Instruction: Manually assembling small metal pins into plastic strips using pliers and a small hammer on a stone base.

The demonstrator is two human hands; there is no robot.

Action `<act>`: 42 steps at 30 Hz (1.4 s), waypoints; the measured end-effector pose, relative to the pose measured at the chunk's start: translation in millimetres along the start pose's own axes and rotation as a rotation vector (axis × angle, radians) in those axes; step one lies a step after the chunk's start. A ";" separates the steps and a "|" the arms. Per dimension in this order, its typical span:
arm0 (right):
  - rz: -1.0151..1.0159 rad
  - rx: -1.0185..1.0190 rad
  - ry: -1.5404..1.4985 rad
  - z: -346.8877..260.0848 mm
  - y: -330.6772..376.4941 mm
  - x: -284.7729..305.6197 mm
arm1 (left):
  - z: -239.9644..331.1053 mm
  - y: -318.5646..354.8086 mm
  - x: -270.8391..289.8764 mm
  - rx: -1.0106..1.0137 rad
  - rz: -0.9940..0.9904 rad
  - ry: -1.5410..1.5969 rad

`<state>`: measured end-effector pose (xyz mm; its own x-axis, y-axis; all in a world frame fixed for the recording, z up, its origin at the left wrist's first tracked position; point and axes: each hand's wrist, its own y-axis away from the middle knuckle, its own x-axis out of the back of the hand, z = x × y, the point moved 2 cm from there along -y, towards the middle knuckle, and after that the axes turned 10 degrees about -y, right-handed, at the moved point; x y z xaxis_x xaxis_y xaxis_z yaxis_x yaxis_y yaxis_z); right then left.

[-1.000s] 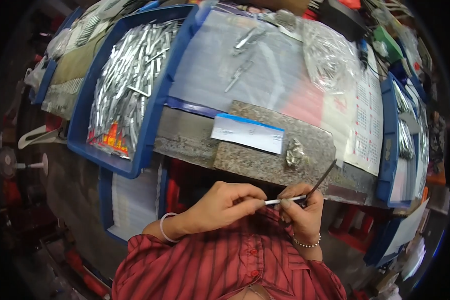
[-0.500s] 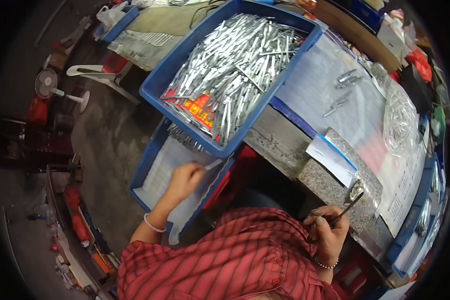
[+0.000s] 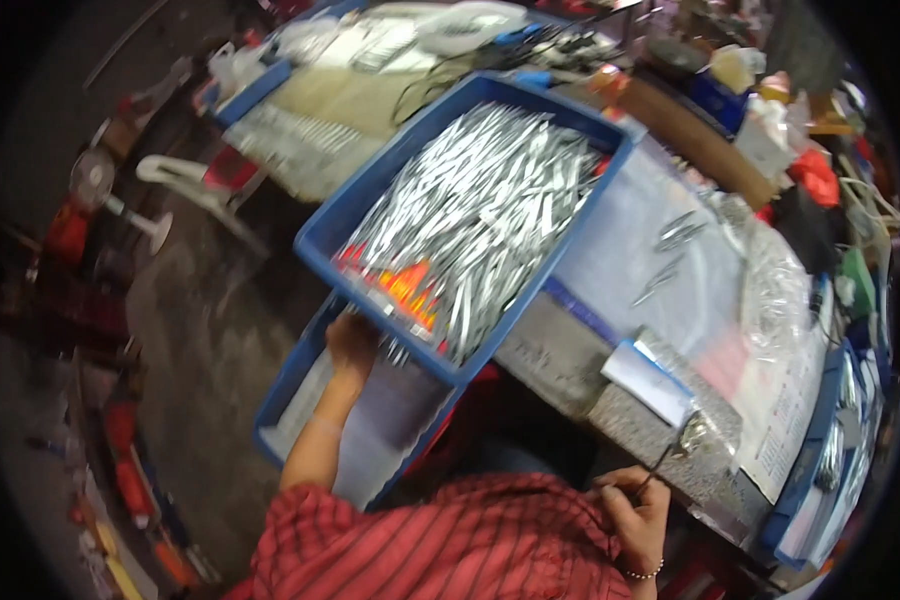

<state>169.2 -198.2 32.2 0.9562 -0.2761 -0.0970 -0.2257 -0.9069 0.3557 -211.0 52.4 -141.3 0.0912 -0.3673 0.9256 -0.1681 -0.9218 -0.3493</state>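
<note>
Bench (image 3: 543, 350) | bl bin (image 3: 518, 298) crowds L hand (image 3: 351, 345), fingers can't tell | R fingers (image 3: 625, 479) pinch rod (image 3: 657, 463)

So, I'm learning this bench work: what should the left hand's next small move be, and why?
Probably easing the left hand back: it is close by the upper blue tray, reaching to the lower blue tray, while the right hand holds a thin dark rod.

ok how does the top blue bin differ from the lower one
The top bin is heaped with metal pieces; the lower bin mostly shows pale lining. The top bin overlaps the lower bin in view, hiding its far end. The left hand is at the lower bin, not the top bin. Both are blue.
</note>
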 end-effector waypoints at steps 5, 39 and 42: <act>-0.130 0.144 0.081 -0.8 -13.1 7.4 | 42.5 22.3 92.9 -0.189 0.109 0.335; -0.161 0.413 0.034 20.5 19.3 52.5 | 327.7 -88.0 206.8 -0.571 -0.164 0.972; -0.208 0.446 -0.002 24.5 18.8 51.0 | 338.7 -121.2 157.2 -0.567 -0.112 0.809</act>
<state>209.2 -237.2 11.2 0.9892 -0.0753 -0.1255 -0.0886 -0.9907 -0.1035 156.2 64.5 -2.8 -0.5265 0.1080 0.8433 -0.6629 -0.6732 -0.3276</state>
